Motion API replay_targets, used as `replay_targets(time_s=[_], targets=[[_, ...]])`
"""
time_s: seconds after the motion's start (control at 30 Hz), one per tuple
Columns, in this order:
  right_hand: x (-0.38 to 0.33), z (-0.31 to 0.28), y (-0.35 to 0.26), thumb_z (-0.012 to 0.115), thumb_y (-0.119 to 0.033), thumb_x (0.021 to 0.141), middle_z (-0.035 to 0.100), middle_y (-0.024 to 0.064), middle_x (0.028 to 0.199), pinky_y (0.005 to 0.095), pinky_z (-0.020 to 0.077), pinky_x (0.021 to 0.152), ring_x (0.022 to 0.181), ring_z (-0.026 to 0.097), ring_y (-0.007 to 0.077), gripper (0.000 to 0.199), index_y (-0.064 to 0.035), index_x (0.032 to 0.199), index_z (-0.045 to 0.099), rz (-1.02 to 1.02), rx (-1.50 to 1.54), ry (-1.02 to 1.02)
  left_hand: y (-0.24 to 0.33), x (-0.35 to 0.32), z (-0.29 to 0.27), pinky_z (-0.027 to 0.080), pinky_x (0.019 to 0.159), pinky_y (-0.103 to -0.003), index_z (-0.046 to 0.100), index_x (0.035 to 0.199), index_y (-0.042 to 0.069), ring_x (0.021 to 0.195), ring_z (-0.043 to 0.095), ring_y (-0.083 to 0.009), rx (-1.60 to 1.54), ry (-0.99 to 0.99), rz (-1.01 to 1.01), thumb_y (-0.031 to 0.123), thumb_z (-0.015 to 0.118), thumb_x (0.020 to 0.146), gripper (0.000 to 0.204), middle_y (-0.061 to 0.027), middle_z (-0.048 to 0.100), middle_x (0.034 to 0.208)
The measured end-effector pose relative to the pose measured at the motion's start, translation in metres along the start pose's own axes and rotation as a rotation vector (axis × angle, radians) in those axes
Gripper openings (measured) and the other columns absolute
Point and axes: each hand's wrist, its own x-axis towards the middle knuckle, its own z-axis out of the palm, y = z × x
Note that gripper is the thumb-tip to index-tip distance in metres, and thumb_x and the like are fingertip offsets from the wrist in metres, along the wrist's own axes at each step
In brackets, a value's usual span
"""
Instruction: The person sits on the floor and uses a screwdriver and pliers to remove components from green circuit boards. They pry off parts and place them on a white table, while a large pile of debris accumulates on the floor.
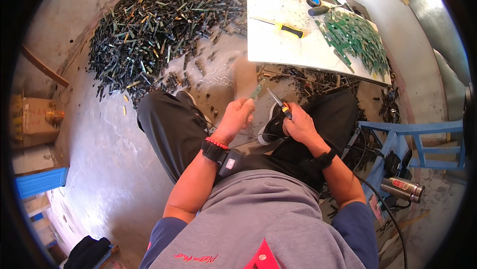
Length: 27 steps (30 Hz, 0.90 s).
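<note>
My left hand (239, 115) pinches the lower end of a narrow green circuit board strip (258, 89), which points up and away from me. In my right hand (300, 123), the fingers wrap a pointed hand tool with a metal tip and a black and yellow-orange handle (286, 109). Its tip slants up and left, just right of the strip; a small gap seems to lie between them. Both hands are above the floor between my bent knees. Whether the tool is a blade or a pair of jaws is not clear.
A large heap of dark strips (164, 25) covers the floor at far left. On a white board (273, 40) at far right lie green board strips (355, 40), a yellow-handled screwdriver (290, 30) and black tape (313, 1). A blue stool (397, 135) and steel flask (403, 189) are at right.
</note>
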Motion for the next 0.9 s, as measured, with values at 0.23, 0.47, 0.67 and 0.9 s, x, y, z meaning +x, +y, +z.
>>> replay_targets(time_s=[0.23,0.47,0.67,0.9], targets=[[0.007,-0.005,-0.01,0.067,-0.004,0.069,0.051,0.0167,0.111,0.0427,0.0458,0.085,0.106,0.049,0.0372,0.051,-0.0024,0.117,0.048,-0.215,-0.3,0.311,0.002,-0.001,0.0,0.029,0.043,-0.02,0.052,0.087,0.007,0.044,0.031,-0.005,-0.14,-0.058,-0.051,0.031,0.049,0.099,0.027,0.0016,0.046,0.058],[0.013,-0.007,-0.009,0.071,-0.002,0.064,0.05,0.0156,0.117,0.0416,0.0439,0.091,0.111,0.048,0.0363,0.062,-0.0018,0.122,0.048,-0.281,-0.382,0.392,0.007,-0.004,-0.006,0.027,0.044,-0.021,0.051,0.088,0.008,0.043,0.027,-0.0057,-0.321,-0.237,-0.094,0.031,0.048,0.099,0.025,0.002,0.044,0.057],[0.012,-0.009,-0.008,0.071,-0.001,0.064,0.05,0.0152,0.118,0.0419,0.0436,0.092,0.112,0.047,0.0368,0.061,-0.0019,0.121,0.049,-0.273,-0.373,0.419,0.012,-0.007,-0.004,0.027,0.046,-0.021,0.051,0.087,0.008,0.042,0.027,-0.0057,-0.363,-0.288,-0.097,0.031,0.047,0.099,0.026,0.0022,0.043,0.056],[0.011,-0.01,-0.008,0.071,-0.002,0.064,0.05,0.0159,0.119,0.0423,0.0437,0.091,0.111,0.047,0.0373,0.061,-0.0022,0.121,0.049,-0.249,-0.345,0.445,0.013,-0.008,-0.005,0.027,0.047,-0.021,0.05,0.087,0.009,0.042,0.027,-0.0056,-0.364,-0.314,-0.105,0.031,0.046,0.1,0.026,0.0028,0.043,0.056]])
